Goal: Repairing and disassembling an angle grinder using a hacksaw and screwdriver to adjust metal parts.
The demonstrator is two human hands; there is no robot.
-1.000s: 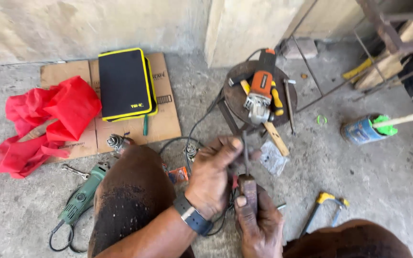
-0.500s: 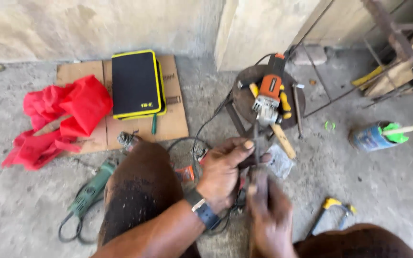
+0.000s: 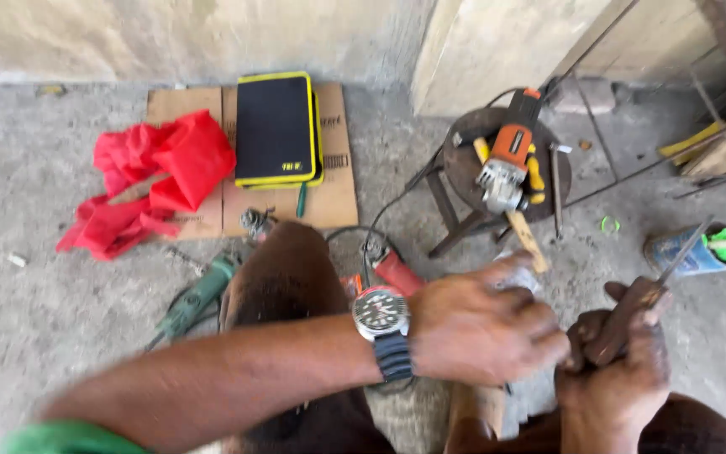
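Workshop floor: angle grinders (image 3: 510,160), bare concrete (image 3: 44,319).

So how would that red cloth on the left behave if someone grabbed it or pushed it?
The red cloth would probably be floppy: it lies crumpled in soft folds, partly over the cardboard. It looks thin, so likely light for its spread. Pushed, it would probably bunch up rather than slide whole, and the rough concrete floor may snag it.
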